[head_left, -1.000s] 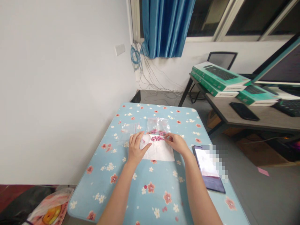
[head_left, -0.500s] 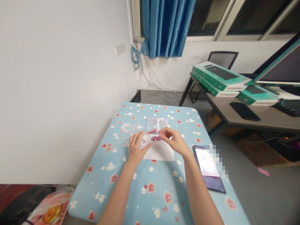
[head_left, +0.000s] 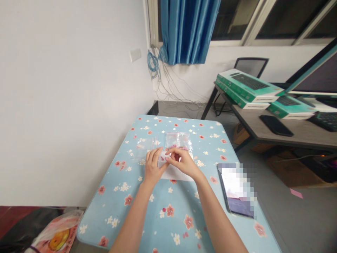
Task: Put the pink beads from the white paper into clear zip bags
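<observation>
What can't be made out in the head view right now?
Head view:
Right hand: its own fingers hide whether it holds anything.
White paper: both hands hide what lies on it.
Phone: screen pixelated.
Keyboard: cut off by the right edge.

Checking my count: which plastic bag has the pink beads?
The right bag holds pink beads along its bottom; the bag to its left looks empty.

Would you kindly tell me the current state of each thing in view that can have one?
Left hand: open, fingers slightly spread
Right hand: fingers pinched; whether its grip holds anything is hidden
Clear zip bag: lying flat
Pink beads: gathered in the clear zip bag
Second clear zip bag: lying flat, no beads visible
White paper sheet: flat under the hands
Phone: face up, screen lit
</observation>
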The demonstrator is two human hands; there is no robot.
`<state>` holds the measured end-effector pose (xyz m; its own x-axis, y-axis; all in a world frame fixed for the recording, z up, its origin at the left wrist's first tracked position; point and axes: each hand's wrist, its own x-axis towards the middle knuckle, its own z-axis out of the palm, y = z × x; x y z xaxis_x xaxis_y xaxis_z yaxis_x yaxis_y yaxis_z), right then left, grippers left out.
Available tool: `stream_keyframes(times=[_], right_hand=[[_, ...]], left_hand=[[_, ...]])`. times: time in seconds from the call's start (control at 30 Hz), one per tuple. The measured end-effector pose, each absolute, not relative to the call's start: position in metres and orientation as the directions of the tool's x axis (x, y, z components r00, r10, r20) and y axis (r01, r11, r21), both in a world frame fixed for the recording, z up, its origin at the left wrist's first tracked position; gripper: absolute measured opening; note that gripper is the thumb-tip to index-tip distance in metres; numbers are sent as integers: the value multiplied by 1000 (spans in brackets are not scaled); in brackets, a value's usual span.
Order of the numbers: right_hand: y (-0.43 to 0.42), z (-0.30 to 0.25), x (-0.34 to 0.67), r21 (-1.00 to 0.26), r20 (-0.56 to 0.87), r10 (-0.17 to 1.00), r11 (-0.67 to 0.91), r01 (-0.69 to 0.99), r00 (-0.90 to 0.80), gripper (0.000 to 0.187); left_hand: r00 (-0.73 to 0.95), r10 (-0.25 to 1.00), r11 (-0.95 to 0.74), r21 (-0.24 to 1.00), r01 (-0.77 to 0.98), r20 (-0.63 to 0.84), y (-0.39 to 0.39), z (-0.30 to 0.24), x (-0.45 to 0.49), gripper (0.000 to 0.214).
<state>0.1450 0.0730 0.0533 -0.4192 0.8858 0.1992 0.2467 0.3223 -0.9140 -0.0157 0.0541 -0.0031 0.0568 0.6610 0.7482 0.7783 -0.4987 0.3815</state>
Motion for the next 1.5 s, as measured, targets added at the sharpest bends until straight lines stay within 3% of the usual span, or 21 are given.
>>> stream_keyframes(times=[0.27,0.47,0.63,1.17,1.33,1.5], right_hand=[[81,56,176,-875,210,939,305,375,-273,20],[88,38,205,-633,33,967,216,744,-252,18],[91,22,209,-532,-48,977,150,833,-206,19],[93,16,209,-545,-66,975,142,826,-212,14],[85,45,204,-615,59,968,227,755,-243,17],[71,79,188,-735,207,931,351,580,-301,19]], left_hand=[[50,676,-482,389,785,736,53,-1,-16,56],[57,672,-489,384,784,739,54,-3,-16,56],[58,663,-496,381,780,746,54,-3,-16,56],[59,662,-500,381,778,747,54,-3,-16,56],[58,657,-502,379,777,752,55,-3,-16,57],[55,656,-494,373,785,753,55,-4,-16,57]])
